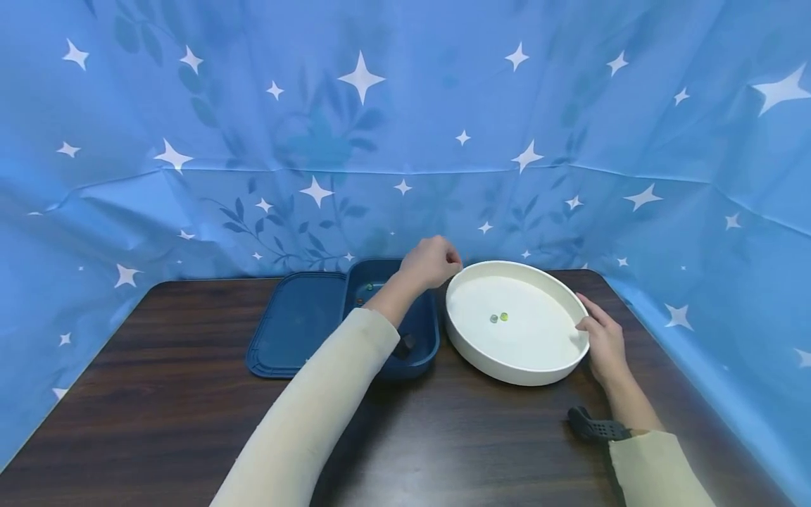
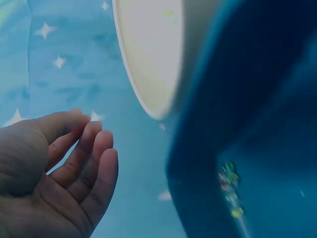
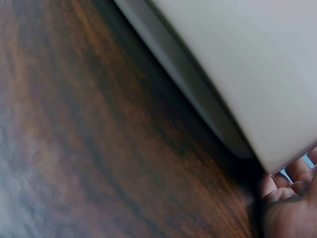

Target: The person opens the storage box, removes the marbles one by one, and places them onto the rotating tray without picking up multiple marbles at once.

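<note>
My left hand (image 1: 433, 262) hovers above the right rim of the blue box (image 1: 437, 331), close to the white round tray (image 1: 507, 373). Its thumb tip and fingertips come together in the left wrist view, and whether anything small sits between them is hidden. Several small glass beads (image 2: 230, 181) lie inside the box. A clear bead (image 1: 493, 319) and a yellow-green bead (image 1: 504, 317) rest on the tray's floor. At the tray's right side, my right hand (image 1: 605, 345) grips the rim, thumb over the edge and fingers outside.
A flat blue lid (image 1: 298, 324) lies left of the box on the dark wooden table (image 1: 158, 380). A dark object (image 1: 404, 345) sits in the front of the box. Behind the table hangs a blue star-patterned curtain (image 1: 405, 105). A black band (image 1: 598, 427) circles the right wrist.
</note>
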`<move>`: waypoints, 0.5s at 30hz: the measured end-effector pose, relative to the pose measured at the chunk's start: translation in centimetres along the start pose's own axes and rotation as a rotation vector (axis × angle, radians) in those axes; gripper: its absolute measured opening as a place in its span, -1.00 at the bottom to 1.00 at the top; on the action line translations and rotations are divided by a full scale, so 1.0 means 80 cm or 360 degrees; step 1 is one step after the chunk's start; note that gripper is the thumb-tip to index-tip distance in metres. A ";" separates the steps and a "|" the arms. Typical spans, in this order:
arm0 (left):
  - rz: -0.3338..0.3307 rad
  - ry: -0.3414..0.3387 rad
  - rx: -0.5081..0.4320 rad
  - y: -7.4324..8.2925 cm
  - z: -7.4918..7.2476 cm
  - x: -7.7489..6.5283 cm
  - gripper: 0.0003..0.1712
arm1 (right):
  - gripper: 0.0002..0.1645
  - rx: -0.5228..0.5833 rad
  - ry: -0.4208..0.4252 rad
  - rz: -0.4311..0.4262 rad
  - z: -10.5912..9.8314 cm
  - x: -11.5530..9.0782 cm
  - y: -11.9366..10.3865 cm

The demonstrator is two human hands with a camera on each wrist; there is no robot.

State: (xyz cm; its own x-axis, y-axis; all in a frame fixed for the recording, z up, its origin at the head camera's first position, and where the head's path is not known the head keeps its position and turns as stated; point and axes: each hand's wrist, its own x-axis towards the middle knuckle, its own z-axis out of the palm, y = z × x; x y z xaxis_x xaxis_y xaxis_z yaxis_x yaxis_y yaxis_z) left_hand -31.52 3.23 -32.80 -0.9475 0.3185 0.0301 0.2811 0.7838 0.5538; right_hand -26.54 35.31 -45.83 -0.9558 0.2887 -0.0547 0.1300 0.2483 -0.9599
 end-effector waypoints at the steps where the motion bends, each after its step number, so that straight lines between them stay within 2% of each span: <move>1: -0.0023 0.0017 -0.0010 -0.006 -0.002 0.001 -0.76 | -0.16 -0.0008 0.0006 0.0006 -0.001 -0.001 0.000; 8: -0.0102 0.0141 -0.0170 -0.051 -0.001 0.006 -0.76 | -0.16 0.0007 -0.0005 0.0037 -0.003 -0.005 -0.003; 15: -0.0154 0.0166 -0.0238 -0.087 0.011 0.008 -0.75 | -0.16 0.0030 -0.0015 -0.0008 -0.004 -0.005 -0.004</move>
State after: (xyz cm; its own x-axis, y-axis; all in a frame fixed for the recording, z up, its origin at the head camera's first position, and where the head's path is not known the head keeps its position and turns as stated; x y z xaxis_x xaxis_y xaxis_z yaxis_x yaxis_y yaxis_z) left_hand -33.96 -1.56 -37.33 -0.9818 0.1823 0.0523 0.1693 0.7177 0.6755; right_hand -26.12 35.40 -45.45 -0.9589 0.2789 -0.0521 0.1200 0.2322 -0.9652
